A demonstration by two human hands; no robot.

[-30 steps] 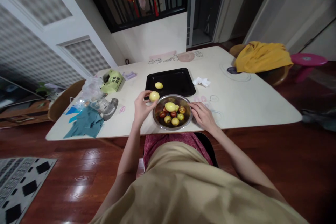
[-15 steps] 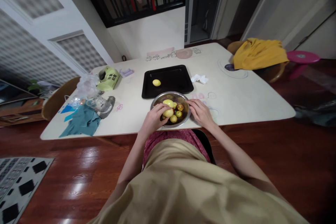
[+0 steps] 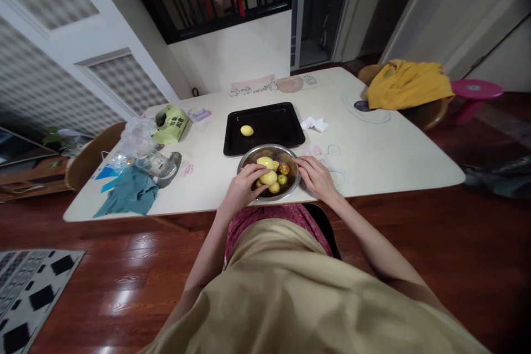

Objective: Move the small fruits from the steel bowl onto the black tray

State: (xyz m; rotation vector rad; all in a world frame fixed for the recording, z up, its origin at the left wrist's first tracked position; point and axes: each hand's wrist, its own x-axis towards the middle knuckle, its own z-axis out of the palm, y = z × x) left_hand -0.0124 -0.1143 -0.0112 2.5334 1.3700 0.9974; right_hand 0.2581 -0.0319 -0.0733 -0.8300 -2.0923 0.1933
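Observation:
A steel bowl (image 3: 295,192) stands at the table's near edge with several yellow and reddish fruits in it. My left hand (image 3: 245,188) reaches over its left rim, thumb and fingers closed around a lemon (image 3: 269,178). Another lemon (image 3: 264,162) lies just beyond that one. My right hand (image 3: 317,178) grips the bowl's right rim, fingertips at the edge. Behind the bowl is a black tray (image 3: 277,127), where a single lemon (image 3: 246,131) rests left of the middle.
A crumpled white tissue (image 3: 315,124) lies right of the tray. On the table's left are a teal cloth (image 3: 130,191), clear plastic packaging (image 3: 153,163) and a green packet (image 3: 172,123). Yellow fabric (image 3: 409,86) drapes over a chair at right, near a pink stool (image 3: 477,88).
The lemon in my left hand has shifted very slightly to the right within the bowl. My right hand stays on the rim.

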